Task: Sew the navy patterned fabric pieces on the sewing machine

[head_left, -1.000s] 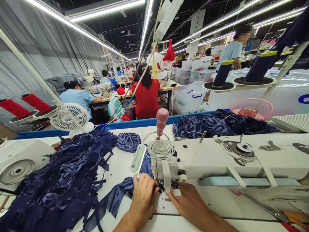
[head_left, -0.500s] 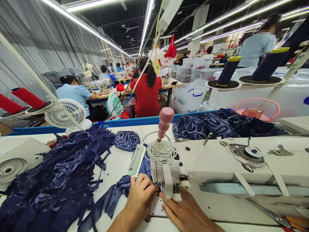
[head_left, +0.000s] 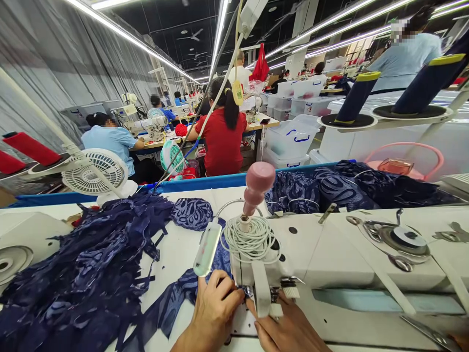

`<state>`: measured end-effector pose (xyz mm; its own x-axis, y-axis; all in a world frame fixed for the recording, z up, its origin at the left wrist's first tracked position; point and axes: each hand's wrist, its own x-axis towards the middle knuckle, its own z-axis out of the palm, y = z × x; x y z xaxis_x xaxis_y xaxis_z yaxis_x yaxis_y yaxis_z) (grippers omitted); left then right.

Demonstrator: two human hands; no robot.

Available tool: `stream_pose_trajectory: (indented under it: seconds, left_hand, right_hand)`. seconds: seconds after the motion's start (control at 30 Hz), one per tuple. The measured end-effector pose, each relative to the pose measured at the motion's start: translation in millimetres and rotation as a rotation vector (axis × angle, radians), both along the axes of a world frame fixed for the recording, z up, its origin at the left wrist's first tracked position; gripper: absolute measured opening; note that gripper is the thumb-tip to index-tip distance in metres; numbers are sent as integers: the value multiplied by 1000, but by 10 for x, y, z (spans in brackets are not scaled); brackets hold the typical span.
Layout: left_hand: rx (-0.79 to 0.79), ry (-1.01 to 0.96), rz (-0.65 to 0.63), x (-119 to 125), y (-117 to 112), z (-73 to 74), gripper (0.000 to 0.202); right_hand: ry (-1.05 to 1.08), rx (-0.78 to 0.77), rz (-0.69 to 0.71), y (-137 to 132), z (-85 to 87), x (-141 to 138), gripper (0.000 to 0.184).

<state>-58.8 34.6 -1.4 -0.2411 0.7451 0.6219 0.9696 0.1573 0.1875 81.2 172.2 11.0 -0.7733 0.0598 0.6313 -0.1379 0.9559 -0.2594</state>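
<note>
My left hand presses a strip of navy patterned fabric against the bed just left of the needle area of a white sewing machine. My right hand lies under the machine head, fingers at the presser foot, partly hidden by the head. The fabric strip runs left into a big heap of navy strips. A coil of white cord and a pink knob sit on top of the machine head.
A small white fan and red thread cones stand at the left. More navy fabric and a pink basket lie behind the machine. Other workers sit at tables farther back; a person in light blue stands at right.
The camera has moved closer and lower over the machine. Both hands stay at the needle area, with the right hand tucked further under the head.
</note>
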Motion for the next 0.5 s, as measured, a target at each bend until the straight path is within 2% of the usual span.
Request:
stream_pose_trajectory:
  seconds: [0.17, 0.3, 0.5]
  left_hand:
    - [-75, -20, 14, -7, 3, 32, 26]
    - [-87, -147, 25, -23, -12, 48, 19]
    - [-253, -332, 72, -88, -20, 109, 17]
  right_hand:
    - [-115, -46, 54, 60, 14, -4, 31]
    - [-194, -44, 55, 81, 0, 1, 31]
    - [-252, -25, 82, 47, 53, 0, 41]
